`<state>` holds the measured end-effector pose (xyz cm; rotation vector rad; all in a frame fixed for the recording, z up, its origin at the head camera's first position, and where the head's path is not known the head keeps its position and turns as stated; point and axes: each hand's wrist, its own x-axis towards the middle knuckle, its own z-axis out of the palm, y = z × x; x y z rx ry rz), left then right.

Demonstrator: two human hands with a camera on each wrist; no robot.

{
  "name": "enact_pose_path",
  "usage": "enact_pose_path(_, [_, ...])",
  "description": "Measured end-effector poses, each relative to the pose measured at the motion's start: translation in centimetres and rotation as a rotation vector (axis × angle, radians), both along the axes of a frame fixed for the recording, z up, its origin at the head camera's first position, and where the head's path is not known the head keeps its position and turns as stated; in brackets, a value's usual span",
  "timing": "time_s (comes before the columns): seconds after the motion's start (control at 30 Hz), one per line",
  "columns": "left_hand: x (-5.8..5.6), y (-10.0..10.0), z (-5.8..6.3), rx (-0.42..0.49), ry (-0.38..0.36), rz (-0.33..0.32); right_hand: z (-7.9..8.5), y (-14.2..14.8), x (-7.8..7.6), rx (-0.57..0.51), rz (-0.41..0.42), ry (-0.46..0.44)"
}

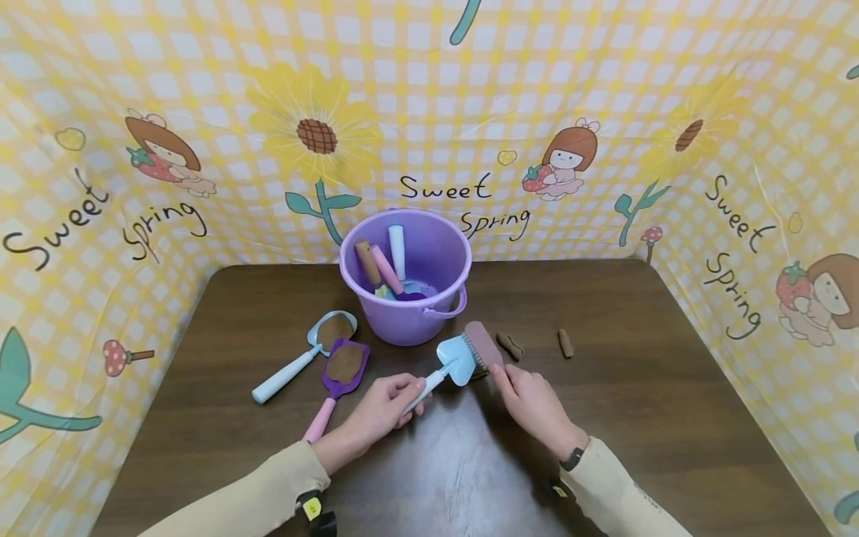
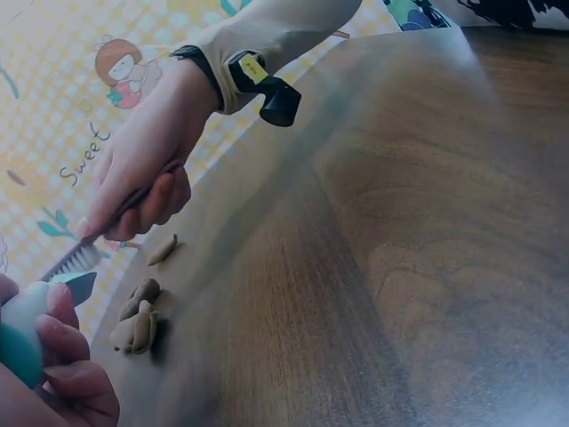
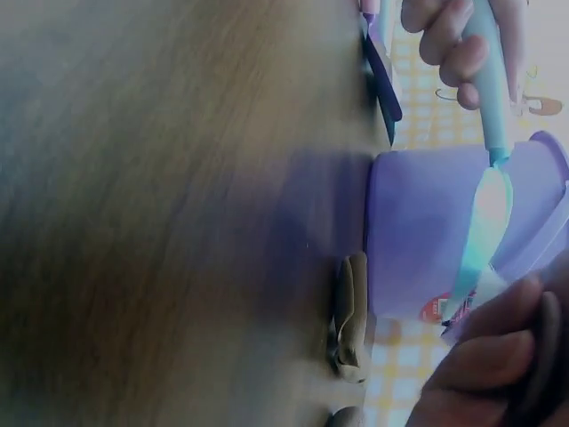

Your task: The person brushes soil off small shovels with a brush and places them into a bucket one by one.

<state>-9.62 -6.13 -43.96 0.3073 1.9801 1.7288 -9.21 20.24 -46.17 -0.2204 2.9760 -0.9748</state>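
My left hand [image 1: 384,406] grips the light blue handle of a small toy shovel [image 1: 457,359], its blade tilted above the table. In my right hand [image 1: 537,403] is a mauve brush [image 1: 483,344], thumb along its back. The brush's bristles lie against the right edge of the shovel blade. In the right wrist view the shovel [image 3: 489,218] hangs in front of the bucket, its handle wrapped by the left fingers [image 3: 462,58]. Below and right of the brush lie brown clay-like pieces [image 1: 510,347], seen as rolled lumps [image 2: 138,325] in the left wrist view.
A purple bucket [image 1: 409,321] with several tool handles inside stands at the back. Left of it lie a light blue scoop [image 1: 285,377] and a purple spatula with a pink handle [image 1: 321,419], each bearing brown material. Another brown piece [image 1: 566,343] lies farther right.
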Motion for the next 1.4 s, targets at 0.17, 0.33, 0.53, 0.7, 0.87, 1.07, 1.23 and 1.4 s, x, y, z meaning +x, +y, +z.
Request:
enact_pose_path(0.17, [-0.2, 0.3, -1.8, -0.026, 0.033, -0.001, 0.1, -0.4, 0.4, -0.117, 0.131, -0.013])
enact_pose_path(0.33, [-0.3, 0.4, -2.4, -0.014, 0.043, -0.008, 0.1, -0.5, 0.4, -0.070, 0.156, -0.016])
enact_pose_path(0.53, [-0.4, 0.4, -2.7, 0.000, 0.021, -0.029, -0.7, 1.0, -0.5, -0.015, 0.001, -0.037])
enact_pose_path(0.7, [-0.5, 0.5, -3.2, 0.022, 0.011, -0.053, -0.9, 1.4, -0.4, -0.050, 0.021, -0.009])
enact_pose_path(0.87, [-0.6, 0.7, -2.9, 0.032, 0.001, -0.052, -0.5, 1.0, 0.2, -0.115, 0.238, 0.003])
enact_pose_path(1.07, [-0.4, 0.6, -2.5, 0.035, -0.018, -0.054, -0.8, 1.5, -0.1, -0.082, 0.219, -0.005])
enact_pose_path(1.23, [-0.4, 0.4, -2.8, 0.035, -0.019, -0.069, -1.2, 2.3, -0.5, -0.024, 0.059, -0.019])
enact_pose_path(1.4, [-0.3, 0.6, -2.9, 0.043, -0.022, -0.066, -1.1, 2.4, -0.3, -0.054, 0.028, -0.030])
